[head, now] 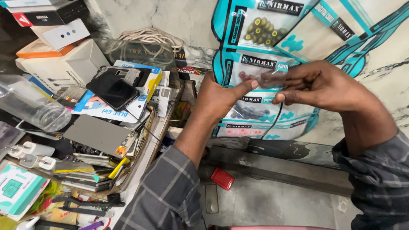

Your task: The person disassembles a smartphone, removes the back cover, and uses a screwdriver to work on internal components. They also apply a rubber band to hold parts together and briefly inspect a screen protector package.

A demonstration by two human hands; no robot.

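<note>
- Head view, hands: the left hand [219, 96] and the right hand [317, 85] met in front of a hanging teal-and-white display card [272, 64]. Between them was a small clear plastic pouch [269, 79], blurred, held up against the card.
- Head view, grip: the left thumb was stretched out to the pouch's left edge, the other left fingers curled in; the right fingers [294, 91] were pinching its right side. Whether the pouch was sealed could not be told.
- Head view, handling: in my judgement, so thin a pouch wanted a light pinch at both edges, kept taut and level, lest the contents spill.
- Head view, containers: the card's clear pockets held small pieces, yellow-green ones [264, 30] above, red and dark ones lower.
- Head view, table: a cardboard tray [147, 147] at left held phone parts, with a black phone [113, 90] atop boxes beside it and white chargers [30, 155] nearby.
</note>
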